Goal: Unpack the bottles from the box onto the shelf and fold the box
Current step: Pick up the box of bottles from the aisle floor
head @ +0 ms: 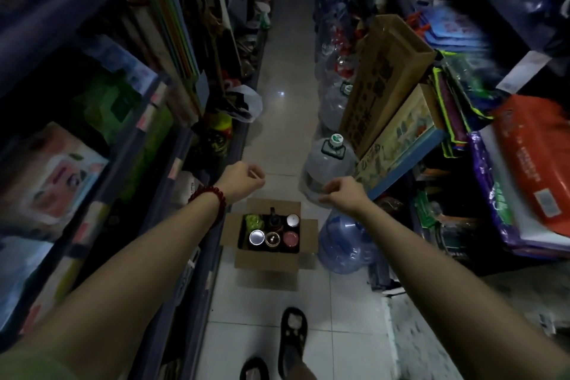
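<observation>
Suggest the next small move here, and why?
Probably lower one hand, likely the right hand, to a bottle cap in the open box. Both hands, left hand included, hover above it with curled fingers holding nothing, and the flaps are open with the bottles packed upright inside, none taken out yet.

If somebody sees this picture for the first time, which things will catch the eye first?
First, the open cardboard box on the floor tiles, mid-aisle, with bottles standing upright inside. Above it, the left hand and right hand reach forward, fingers curled, holding nothing. Big water jugs line the right side.
</observation>
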